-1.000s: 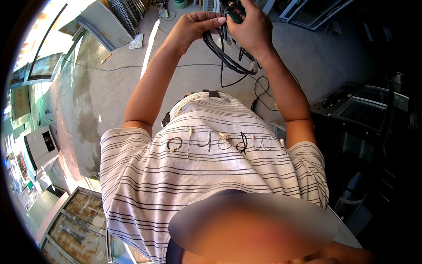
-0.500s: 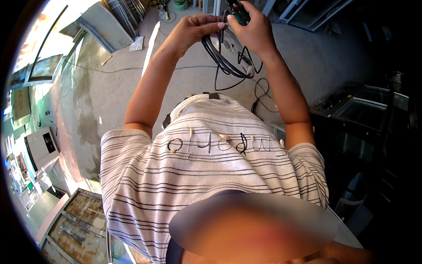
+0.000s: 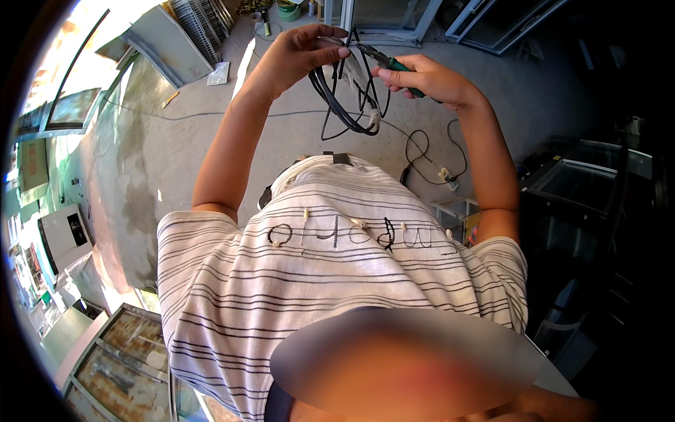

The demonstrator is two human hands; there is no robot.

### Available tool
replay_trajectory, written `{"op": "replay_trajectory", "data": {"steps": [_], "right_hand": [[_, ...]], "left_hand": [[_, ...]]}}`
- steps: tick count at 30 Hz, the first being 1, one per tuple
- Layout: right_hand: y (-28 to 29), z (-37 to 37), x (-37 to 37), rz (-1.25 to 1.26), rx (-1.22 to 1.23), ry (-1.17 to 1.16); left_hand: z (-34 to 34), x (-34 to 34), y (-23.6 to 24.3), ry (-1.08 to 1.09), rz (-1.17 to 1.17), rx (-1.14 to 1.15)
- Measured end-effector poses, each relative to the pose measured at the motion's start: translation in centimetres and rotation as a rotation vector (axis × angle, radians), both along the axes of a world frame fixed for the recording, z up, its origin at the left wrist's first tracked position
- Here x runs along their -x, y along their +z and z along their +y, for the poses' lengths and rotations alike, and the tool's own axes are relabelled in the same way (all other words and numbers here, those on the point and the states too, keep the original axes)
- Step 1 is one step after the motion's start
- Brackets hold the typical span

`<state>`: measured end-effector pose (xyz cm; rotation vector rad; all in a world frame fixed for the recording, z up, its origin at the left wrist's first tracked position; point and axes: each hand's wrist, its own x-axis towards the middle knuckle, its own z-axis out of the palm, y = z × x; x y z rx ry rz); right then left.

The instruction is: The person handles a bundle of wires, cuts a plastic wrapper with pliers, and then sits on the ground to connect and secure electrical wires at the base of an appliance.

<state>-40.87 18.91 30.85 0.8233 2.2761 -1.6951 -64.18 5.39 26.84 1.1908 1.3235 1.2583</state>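
Observation:
My left hand [image 3: 302,56] pinches a bundle of looped black cable [image 3: 330,98] near the top of the view, the coil hanging below my fingers. A pale, indistinct piece [image 3: 374,118] is attached at the bottom of the loops. My right hand [image 3: 439,84] is closed round a tool with green handles [image 3: 401,69], apparently pliers or cutters; its dark head points left at the cable strands beside my left fingers. Whether the jaws grip a strand I cannot tell.
A cord with a plug or socket [image 3: 446,176] lies on the concrete floor [image 3: 183,155]. Metal-framed doors [image 3: 383,21] stand ahead, grey panels and racks [image 3: 165,46] at upper left, dark glazed units [image 3: 576,179] at right, a rusty panel [image 3: 116,359] at lower left.
My right hand has moved right and down with the green-handled tool, its grip turning more horizontal. My left hand and the cable loops have shifted a little to the left.

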Motion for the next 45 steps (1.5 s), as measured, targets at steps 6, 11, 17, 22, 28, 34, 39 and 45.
{"op": "replay_trajectory", "data": {"steps": [6, 11, 17, 22, 28, 34, 39, 45], "right_hand": [[0.2, -0.5, 0.3, 0.014, -0.013, 0.009], [0.4, -0.6, 0.5, 0.021, -0.035, 0.047], [0.7, -0.8, 1.0, 0.043, -0.074, 0.072], [0.4, -0.5, 1.0, 0.081, -0.062, 0.065], [1.0, -0.3, 1.0, 0.059, -0.071, 0.079], [-0.4, 0.2, 0.9, -0.013, -0.091, 0.043], [0.1, -0.3, 1.4, -0.009, -0.121, 0.026], [0.3, -0.8, 2.2, 0.068, -0.108, 0.075]], "left_hand": [[-0.2, -0.3, 0.3, -0.027, 0.038, 0.014], [-0.2, -0.6, 0.3, -0.061, 0.015, 0.007], [-0.4, -0.4, 0.4, -0.079, 0.012, 0.002], [-0.6, -0.4, 1.6, -0.179, -0.016, -0.069], [-0.1, 0.1, 1.1, -0.278, -0.032, 0.016], [-0.2, 0.0, 1.0, -0.247, 0.015, 0.082], [-0.4, 0.4, 1.7, -0.23, 0.098, 0.047], [-0.7, 1.4, 2.0, -0.236, 0.16, 0.022]]}}
